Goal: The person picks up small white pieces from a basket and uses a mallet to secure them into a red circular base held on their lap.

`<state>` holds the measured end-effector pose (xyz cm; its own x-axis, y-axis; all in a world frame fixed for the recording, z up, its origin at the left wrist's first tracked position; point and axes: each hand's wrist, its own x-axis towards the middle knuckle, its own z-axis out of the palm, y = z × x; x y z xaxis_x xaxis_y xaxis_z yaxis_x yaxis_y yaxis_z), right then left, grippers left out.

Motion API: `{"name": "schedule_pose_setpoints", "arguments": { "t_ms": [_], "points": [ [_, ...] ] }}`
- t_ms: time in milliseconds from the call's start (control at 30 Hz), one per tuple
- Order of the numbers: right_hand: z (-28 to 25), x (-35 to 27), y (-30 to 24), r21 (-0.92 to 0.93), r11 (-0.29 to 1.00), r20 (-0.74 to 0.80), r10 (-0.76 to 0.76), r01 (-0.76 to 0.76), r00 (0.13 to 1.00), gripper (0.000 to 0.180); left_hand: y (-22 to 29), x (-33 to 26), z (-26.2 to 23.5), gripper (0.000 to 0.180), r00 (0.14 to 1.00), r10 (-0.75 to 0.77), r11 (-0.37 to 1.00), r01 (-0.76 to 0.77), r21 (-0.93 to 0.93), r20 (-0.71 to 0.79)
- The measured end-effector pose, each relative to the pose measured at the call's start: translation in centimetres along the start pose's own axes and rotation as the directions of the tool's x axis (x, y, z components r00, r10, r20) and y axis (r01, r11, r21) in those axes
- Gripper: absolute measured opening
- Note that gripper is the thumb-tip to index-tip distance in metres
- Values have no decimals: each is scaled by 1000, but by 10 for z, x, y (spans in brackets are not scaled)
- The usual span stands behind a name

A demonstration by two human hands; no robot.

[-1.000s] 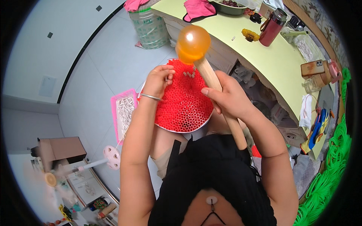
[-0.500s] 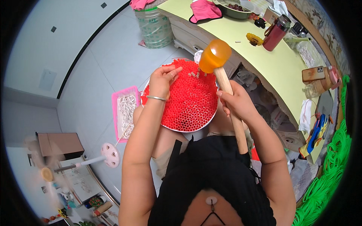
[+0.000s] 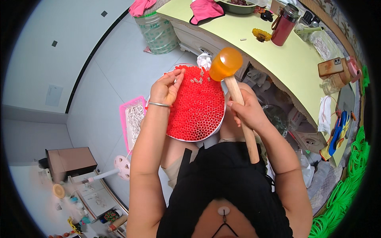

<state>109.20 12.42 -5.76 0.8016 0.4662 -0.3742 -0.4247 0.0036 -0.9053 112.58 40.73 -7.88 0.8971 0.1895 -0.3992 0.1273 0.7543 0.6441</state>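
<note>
My right hand (image 3: 247,108) is wrapped around the wooden handle of a mallet (image 3: 226,63) with a translucent orange head. The mallet's head hangs at the far right rim of a round white tub (image 3: 214,133). Upright red tubes (image 3: 194,105) fill the tub tightly, their open ends facing up. Several small whitish pieces (image 3: 196,81) stick up from tubes at the far side. Over the tub's far left part, my left hand (image 3: 166,87) has its fingers pinched together, with a small white piece (image 3: 175,80) showing between them.
Left of the tub stands a pink basket (image 3: 124,123) of small white pieces. A pale green table (image 3: 303,71) curves along the right, bearing a red thermos (image 3: 285,25), a phone (image 3: 330,65) and gloves (image 3: 336,137). Green cords (image 3: 345,190) lie at the far right.
My left hand has drawn slightly left, its fingers now closer together with a white piece visible. The mallet is a little lower in the picture, and the whole view has shifted.
</note>
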Motion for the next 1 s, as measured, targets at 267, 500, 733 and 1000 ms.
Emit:
{"name": "schedule_pose_setpoints", "arguments": {
  "t_ms": [267,500,733,1000],
  "points": [
    [-1,3,3,-21,1000,13,4,-4,1000,18,-16,-1,-8,21,933,312,556,-331,762,177],
    [0,4,6,-16,1000,20,-4,4,1000,18,-24,-12,-4,17,912,340,491,-381,783,230],
    [0,5,10,0,1000,23,-21,21,1000,18,-14,-16,1,17,695,264,-335,-584,739,669],
    [-3,4,11,25,1000,25,-18,17,1000,18,-15,-10,17,6,747,108,-469,-543,696,656]
  ]
}}
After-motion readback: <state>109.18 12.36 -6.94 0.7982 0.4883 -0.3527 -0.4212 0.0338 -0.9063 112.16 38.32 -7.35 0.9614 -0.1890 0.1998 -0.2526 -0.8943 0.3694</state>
